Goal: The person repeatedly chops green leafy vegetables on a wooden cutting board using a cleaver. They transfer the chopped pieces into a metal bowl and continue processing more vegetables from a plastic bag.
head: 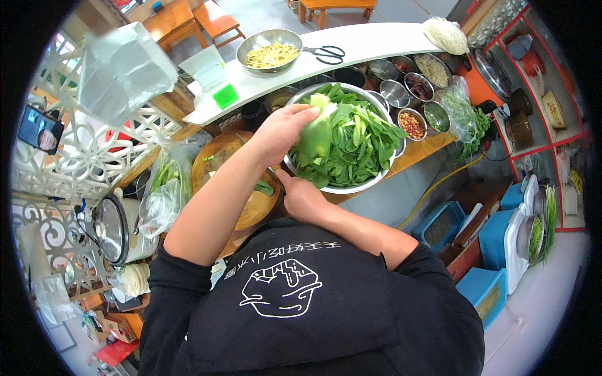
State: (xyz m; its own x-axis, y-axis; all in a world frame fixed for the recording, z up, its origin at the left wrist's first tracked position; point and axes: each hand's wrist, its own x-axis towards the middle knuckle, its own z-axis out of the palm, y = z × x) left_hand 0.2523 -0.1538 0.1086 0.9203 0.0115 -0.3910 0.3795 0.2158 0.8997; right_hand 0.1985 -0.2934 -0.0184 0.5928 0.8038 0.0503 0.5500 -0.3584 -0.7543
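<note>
My left hand (284,134) holds a bunch of leafy greens (317,134), pale stem ends up and leaves blurred, over a large metal basin (350,189). Heaped in the basin are more cut green leaves (360,141). My right hand (304,198) grips the handle of a knife (275,167) just below my left wrist. Most of the blade is hidden behind my left forearm. Beneath that forearm lies a round wooden chopping board (214,148) with a few green scraps and a leaf (264,187) on it.
Left of the board stands a plastic bag of green vegetables (164,188), near a rice cooker (113,230). Small bowls of seasonings (412,124) line the right. A white ledge (367,40) beyond carries a pan of noodle-like strips (270,51) and black-handled scissors (329,55).
</note>
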